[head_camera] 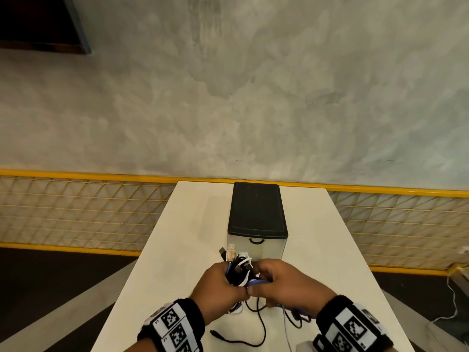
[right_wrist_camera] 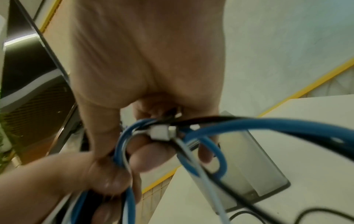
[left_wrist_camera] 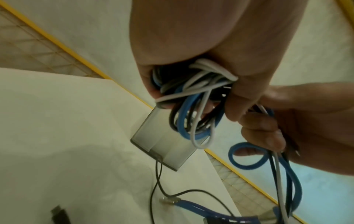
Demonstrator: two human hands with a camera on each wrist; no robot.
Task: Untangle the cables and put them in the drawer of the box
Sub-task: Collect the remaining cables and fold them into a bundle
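Note:
A tangled bundle of blue, white and black cables is held above the white table, just in front of the box. My left hand grips the bundle, with plugs sticking out above the fist. My right hand pinches a blue cable and a white plug at the bundle's right side. Loose black, white and blue ends trail onto the table below my hands. The box has a black top and a grey drawer with a curved handle; the drawer is closed.
The narrow table ends just behind the box. A yellow-framed wire mesh fence runs behind and to both sides. A loose black plug lies on the table near my left wrist. A white cord lies on the floor at the right.

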